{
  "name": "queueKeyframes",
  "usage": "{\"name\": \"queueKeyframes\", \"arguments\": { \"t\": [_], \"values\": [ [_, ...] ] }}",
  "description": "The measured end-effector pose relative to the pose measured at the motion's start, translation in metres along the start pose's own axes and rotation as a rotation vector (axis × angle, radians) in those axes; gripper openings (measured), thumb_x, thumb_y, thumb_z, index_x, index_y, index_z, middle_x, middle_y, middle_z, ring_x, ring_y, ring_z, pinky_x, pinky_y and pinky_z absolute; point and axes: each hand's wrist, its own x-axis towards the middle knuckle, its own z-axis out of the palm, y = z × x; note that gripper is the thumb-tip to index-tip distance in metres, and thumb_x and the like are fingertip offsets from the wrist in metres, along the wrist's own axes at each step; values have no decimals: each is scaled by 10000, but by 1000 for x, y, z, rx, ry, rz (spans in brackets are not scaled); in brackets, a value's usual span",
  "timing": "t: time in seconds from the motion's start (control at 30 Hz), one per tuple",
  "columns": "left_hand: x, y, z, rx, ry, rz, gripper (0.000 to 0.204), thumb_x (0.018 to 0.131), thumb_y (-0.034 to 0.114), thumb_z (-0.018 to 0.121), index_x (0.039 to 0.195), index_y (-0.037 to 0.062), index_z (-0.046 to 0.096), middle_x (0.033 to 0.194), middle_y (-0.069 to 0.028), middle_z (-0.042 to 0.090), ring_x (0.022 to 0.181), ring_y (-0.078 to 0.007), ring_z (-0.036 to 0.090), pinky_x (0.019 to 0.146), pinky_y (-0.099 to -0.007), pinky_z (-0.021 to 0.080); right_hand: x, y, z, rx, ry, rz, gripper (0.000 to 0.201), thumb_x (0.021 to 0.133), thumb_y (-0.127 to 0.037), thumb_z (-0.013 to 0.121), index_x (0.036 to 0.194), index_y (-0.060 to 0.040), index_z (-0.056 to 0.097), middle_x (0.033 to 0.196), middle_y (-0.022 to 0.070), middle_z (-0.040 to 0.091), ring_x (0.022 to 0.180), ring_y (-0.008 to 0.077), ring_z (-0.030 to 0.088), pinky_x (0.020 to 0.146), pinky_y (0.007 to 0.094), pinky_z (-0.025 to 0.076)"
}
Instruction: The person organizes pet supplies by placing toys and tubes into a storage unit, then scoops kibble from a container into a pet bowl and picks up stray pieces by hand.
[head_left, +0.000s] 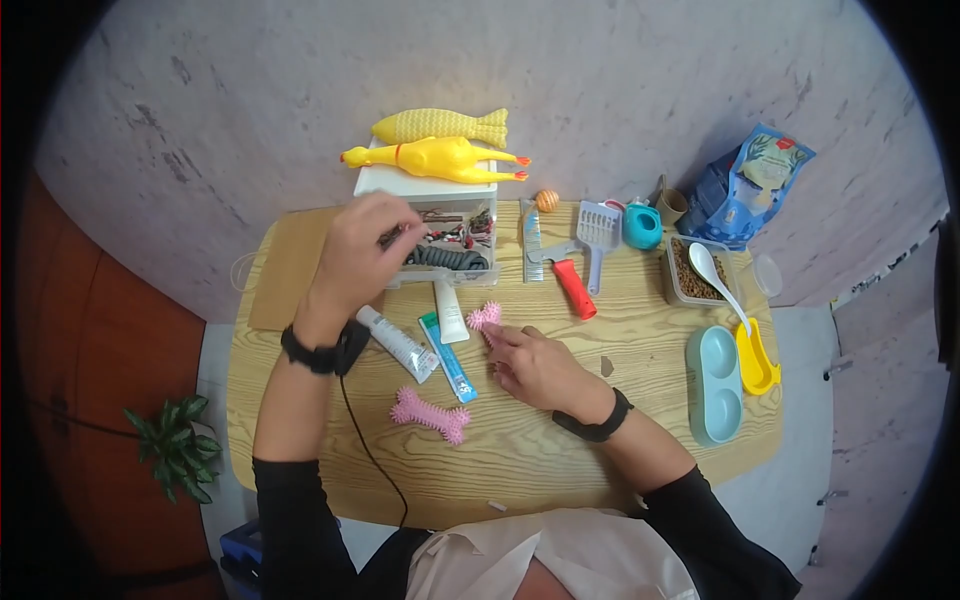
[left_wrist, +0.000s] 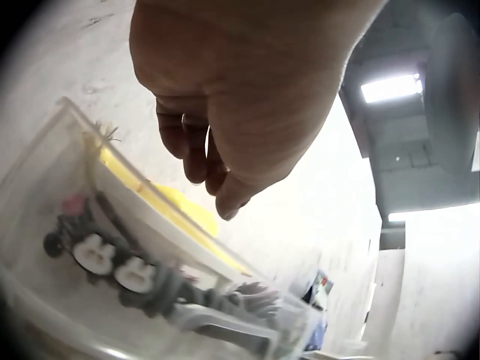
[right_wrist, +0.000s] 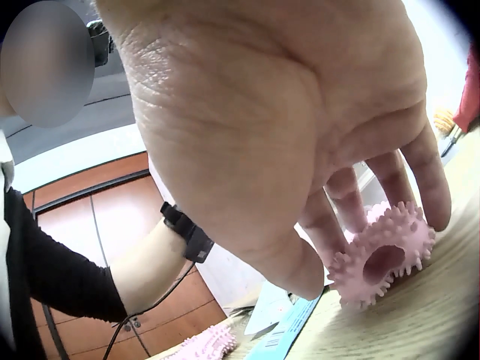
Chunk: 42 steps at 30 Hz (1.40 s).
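The left hand is over the left side of a clear bin holding a dark grey coil and small red and black items. In the left wrist view, that hand hangs above the bin's edge, fingers loosely bent with nothing visible in them. Fingers of the right hand touch a pink spiky toy on the table. The right wrist view has the right hand with its fingers behind the toy, the thumb beside it. Another pink spiky bone lies nearer the body.
Tubes and a blue packet lie between the hands. A yellow rubber chicken and fish top the bin unit. Rightward are a red-handled tool, scoop, kibble box and double bowl.
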Motion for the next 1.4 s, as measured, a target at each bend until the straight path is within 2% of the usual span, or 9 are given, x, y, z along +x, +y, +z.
{"name": "queueKeyframes", "arguments": {
  "t": [0.3,0.37,0.53,0.7,0.9,0.97,1.03,1.13,1.4],
  "values": [
    [-106,37,27,-171,157,-348,109,842,23,794,924,18,724,924,-120,709,877,-304,704,781,-389,565,-15,-9,-10,-21,-28,-46,184,863,-134,743,1015,-42,692,1432,157,586,1067,378,666,854,450,602],
    [-119,33,32,-217,-156,-262,145,840,63,807,955,13,734,1002,-134,716,969,-301,701,857,-405,550,-14,-10,-13,-15,-17,-67,173,845,-102,745,986,-29,676,1428,175,572,1033,391,663,812,459,609],
    [-159,13,45,-86,-470,-449,338,793,174,841,1107,72,767,1390,-137,614,1395,-354,460,1178,-493,333,-6,25,-12,585,97,214,176,845,-1,726,961,-38,599,1341,201,590,1044,270,690,799,351,574],
    [-163,8,42,-98,-520,-408,263,797,119,781,1056,81,765,1327,-97,659,1340,-316,511,1156,-476,340,-9,56,-9,1190,157,413,112,962,21,639,1036,-41,582,1300,95,606,1015,147,628,809,302,539],
    [-170,-6,42,-259,-483,-488,185,826,191,796,991,113,769,1269,-49,691,1308,-275,529,1136,-460,332,-5,57,0,1146,144,389,120,963,18,643,1056,-41,594,1346,109,606,1096,182,618,812,309,545],
    [-170,-8,42,-339,-423,-550,191,832,222,811,988,119,773,1262,-36,693,1324,-267,516,1142,-465,318,0,38,-3,327,295,189,188,881,-15,707,1048,-61,634,1361,167,607,1256,298,565,932,401,532],
    [-175,-2,44,61,-264,-452,214,823,286,836,966,136,785,1177,-10,699,1343,-271,487,1101,-486,306,5,28,1,161,340,125,256,803,-59,750,1045,-86,671,1377,211,591,1353,401,480,1047,489,461],
    [-172,-2,41,74,-356,-486,238,812,361,849,932,163,794,1143,10,692,1338,-264,468,1050,-503,288,19,-6,0,125,217,-78,285,792,-77,768,1059,-67,670,1287,201,629,1261,417,535,1025,503,446],
    [-169,-3,41,69,-446,-511,253,786,412,879,899,204,790,1077,20,663,1267,-259,470,998,-492,281,35,-26,31,273,-64,12,359,856,-95,777,1157,-15,598,1063,222,686,959,445,693,841,492,578]
  ]
}}
